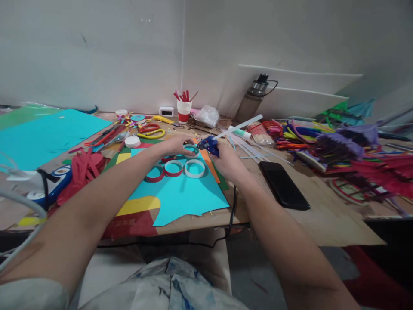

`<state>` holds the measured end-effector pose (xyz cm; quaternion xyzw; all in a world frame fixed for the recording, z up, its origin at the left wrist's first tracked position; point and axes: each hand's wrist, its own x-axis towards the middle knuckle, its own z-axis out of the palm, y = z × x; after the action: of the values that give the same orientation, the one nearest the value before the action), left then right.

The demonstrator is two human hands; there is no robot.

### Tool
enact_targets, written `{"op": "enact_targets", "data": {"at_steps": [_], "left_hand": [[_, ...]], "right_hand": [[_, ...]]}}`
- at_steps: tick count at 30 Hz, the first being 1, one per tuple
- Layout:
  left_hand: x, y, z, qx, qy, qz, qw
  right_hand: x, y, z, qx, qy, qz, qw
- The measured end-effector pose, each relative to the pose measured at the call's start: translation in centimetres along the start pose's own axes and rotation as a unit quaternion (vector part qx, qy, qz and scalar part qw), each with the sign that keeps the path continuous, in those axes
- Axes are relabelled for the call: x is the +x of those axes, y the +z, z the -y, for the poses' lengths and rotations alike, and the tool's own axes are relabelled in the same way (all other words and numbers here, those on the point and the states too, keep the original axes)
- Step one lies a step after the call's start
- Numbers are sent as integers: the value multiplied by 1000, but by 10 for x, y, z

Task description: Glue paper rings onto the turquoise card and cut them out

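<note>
Head view, with the white ring [194,175] as the clock's centre: it stands on a turquoise sheet [190,200] laid over the desk [325,211]. A turquoise ring [192,155] sits just beyond it at 12 o'clock, and two red rings [173,174] [155,179] stand in a row towards 9.

Of the two hands, the left hand [176,146] comes in at 11 o'clock, fingers partly bent at the turquoise ring; I cannot tell whether it grips it. The right hand [226,161], near 2 o'clock, is closed round a blue glue gun [211,145], its nose pointing at the turquoise ring. A translucent stick [240,125] slants up from the gun's back towards 2.

Farther off, a black phone [284,185] lies just past 3 o'clock, colourful pipe cleaners [297,133] are heaped between 2 and 3, a bottle [250,103] leans between 1 and 2, a paper cup [184,111] holding red sticks stands near 12, yellow-handled scissors [151,134] lie at 10, and red paper strips [84,165] at 9.
</note>
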<state>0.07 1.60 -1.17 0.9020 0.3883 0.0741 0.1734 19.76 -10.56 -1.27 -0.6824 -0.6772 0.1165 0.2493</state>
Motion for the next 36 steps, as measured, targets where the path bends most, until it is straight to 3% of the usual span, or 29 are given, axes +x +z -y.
{"op": "enact_targets", "data": {"at_steps": [11, 17, 24, 36], "left_hand": [[-5, -4, -5, -16, -22, 19, 999], [-2, -2, 0, 2, -16, 14, 1000], [-6, -5, -8, -15, -37, 18, 999], [4, 3, 9, 8, -4, 11, 1000]], "right_hand": [[1, 0, -3, 30, -27, -22, 999], [-2, -2, 2, 39, -29, -19, 999], [-4, -3, 6, 36, -13, -2, 999], [2, 0, -3, 105, -5, -15, 994]]}}
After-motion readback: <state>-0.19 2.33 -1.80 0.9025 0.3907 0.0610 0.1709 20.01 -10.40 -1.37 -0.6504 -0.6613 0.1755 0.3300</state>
